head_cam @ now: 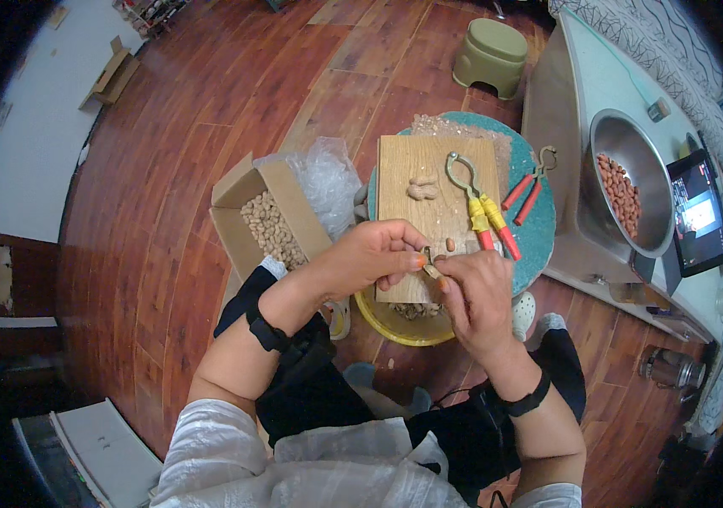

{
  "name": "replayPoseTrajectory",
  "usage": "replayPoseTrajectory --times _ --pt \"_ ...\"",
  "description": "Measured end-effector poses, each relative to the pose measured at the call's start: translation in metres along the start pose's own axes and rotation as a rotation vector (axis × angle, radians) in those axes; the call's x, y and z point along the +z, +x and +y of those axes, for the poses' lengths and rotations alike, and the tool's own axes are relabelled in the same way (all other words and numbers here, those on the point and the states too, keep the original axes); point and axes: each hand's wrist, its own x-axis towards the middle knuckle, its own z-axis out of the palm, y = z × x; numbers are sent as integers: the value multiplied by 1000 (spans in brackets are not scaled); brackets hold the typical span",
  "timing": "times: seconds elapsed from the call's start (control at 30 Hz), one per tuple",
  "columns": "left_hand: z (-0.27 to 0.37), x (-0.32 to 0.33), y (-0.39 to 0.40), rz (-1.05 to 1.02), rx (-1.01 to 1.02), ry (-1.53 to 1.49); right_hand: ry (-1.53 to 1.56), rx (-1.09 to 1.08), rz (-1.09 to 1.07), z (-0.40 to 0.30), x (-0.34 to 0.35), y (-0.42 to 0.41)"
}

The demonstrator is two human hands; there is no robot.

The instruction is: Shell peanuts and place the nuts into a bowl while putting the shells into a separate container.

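My left hand pinches one end of an opened peanut shell between thumb and fingertips. The thumb and index finger of my right hand grip the shell's other end. Under both hands is a wooden board. A loose peanut kernel lies on it just beyond my fingers. Farther up the board rest whole peanuts in their shells. Beside them, plier-like crackers with red handles and yellow tape reach down close to my right hand.
A yellow basin holding shells sits partly under the board. On the teal round top lies a second red-handled tool. Left stands a cardboard box of peanuts; right, a steel bowl of kernels beside a tablet.
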Motion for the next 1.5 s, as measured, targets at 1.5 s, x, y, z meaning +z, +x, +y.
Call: replayPoseTrajectory --times 1.5 --pt "-4 12 -8 -197 -98 102 193 287 42 -9 -13 -16"
